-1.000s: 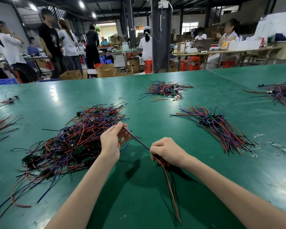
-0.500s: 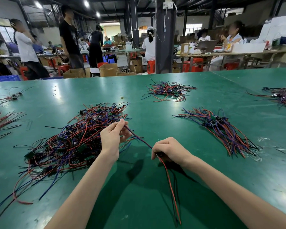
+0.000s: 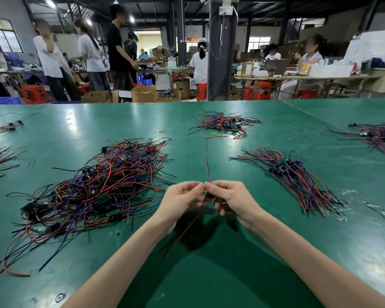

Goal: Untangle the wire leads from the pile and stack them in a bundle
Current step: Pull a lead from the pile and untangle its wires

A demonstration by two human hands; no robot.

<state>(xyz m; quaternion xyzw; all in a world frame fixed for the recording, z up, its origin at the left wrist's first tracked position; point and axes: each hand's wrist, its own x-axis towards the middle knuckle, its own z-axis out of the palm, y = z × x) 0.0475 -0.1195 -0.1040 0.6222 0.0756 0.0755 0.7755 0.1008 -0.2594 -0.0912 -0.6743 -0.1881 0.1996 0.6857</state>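
Observation:
A big tangled pile of red, blue and black wire leads (image 3: pixel 102 185) with small green boards lies on the green table (image 3: pixel 209 274), left of my hands. A combed bundle of leads (image 3: pixel 298 178) lies to the right. My left hand (image 3: pixel 180 201) and my right hand (image 3: pixel 231 200) meet fingertip to fingertip above the table, both pinching one wire lead (image 3: pixel 207 163). Its red and blue ends stick up past my fingers, and its red and dark wires hang down between my wrists. A small dark part of it sits between my hands.
A smaller loose pile (image 3: pixel 225 124) lies further back at the centre. More leads lie at the right edge (image 3: pixel 380 136) and the left edge (image 3: pixel 0 158). People stand and sit at benches beyond the table's far edge.
My hands have come together from about a hand's width apart. The lead came free of the big pile and now stands upright between my fingers. My left hand moved right, away from the pile.

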